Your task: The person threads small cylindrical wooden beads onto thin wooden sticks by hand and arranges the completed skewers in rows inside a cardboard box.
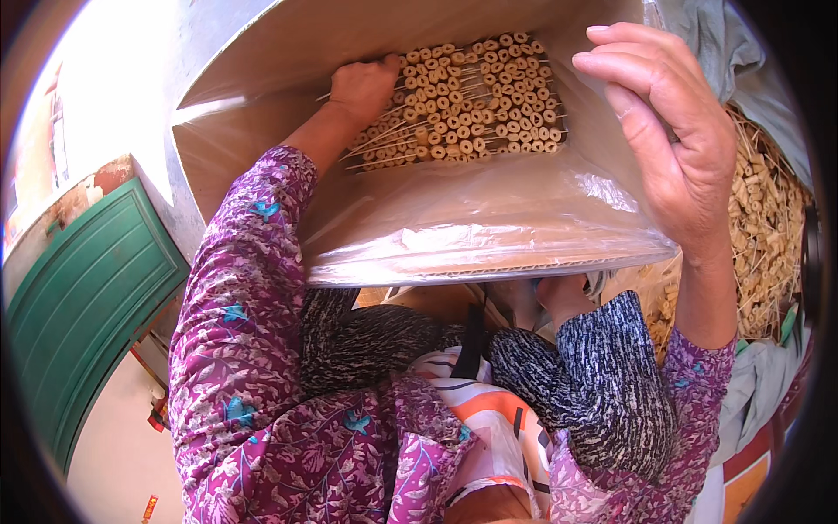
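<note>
Inside a cardboard box lined with clear plastic, several skewers of pale, ring-shaped food pieces lie side by side in layers. Their thin bare sticks point to the left. My left hand reaches into the box at the left end of the rows, its fingers curled closed around a skewer. A stick tip pokes out to the left of that hand, while the fingertips are partly hidden. Raised over the box's right side, my right hand holds nothing, with its fingers bent and the thumb apart.
To the right, a large heap of similar skewered pieces lies in a container edged with grey-green cloth. My knees in dark knitted trousers are below the box's near edge. A green door stands at the left.
</note>
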`<action>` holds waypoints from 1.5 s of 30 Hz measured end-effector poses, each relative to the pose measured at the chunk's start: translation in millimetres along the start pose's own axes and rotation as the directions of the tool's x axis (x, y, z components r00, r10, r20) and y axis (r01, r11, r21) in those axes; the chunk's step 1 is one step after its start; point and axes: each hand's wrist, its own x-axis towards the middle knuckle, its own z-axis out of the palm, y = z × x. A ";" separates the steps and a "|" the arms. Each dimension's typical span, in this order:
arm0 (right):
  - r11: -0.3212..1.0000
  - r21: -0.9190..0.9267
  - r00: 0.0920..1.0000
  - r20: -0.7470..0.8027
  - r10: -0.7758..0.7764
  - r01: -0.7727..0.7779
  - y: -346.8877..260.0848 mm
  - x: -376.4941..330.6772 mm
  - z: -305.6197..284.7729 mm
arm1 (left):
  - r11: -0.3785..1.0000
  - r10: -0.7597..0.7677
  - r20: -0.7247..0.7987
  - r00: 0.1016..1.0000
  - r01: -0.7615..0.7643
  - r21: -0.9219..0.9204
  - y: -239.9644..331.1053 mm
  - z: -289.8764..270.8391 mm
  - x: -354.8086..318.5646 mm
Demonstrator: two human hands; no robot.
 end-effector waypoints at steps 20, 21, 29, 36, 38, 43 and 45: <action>0.999 -0.026 0.999 0.037 0.022 -0.021 1.8 2.0 2.2 | 0.953 -0.193 -0.195 0.962 0.137 -0.270 12.4 29.0 8.6; 1.000 -0.019 0.999 0.040 0.014 -0.013 2.6 2.6 2.4 | 0.958 -0.191 -0.170 0.967 0.146 -0.246 13.9 26.2 8.7; 1.000 0.015 0.999 0.034 -0.005 0.005 3.2 2.0 3.7 | 0.992 -0.040 -0.045 0.998 0.034 -0.119 11.0 5.9 6.0; 0.954 0.150 0.928 -0.312 -0.204 0.260 31.4 3.3 31.2 | 1.000 -0.003 0.101 0.995 0.003 0.007 -0.5 15.7 4.3; 0.965 0.106 0.940 -0.274 -0.202 0.238 28.9 2.8 26.5 | 0.999 -0.034 0.098 0.995 0.036 -0.021 -2.0 9.5 2.4; 0.976 0.071 0.957 -0.226 -0.184 0.204 24.7 0.2 15.9 | 0.998 0.048 0.158 0.986 -0.043 -0.038 16.4 -32.5 -8.9; 0.977 0.077 0.960 -0.217 -0.178 0.198 25.7 -0.1 15.3 | 0.978 0.158 0.009 0.987 -0.156 -0.136 22.8 -40.0 -14.6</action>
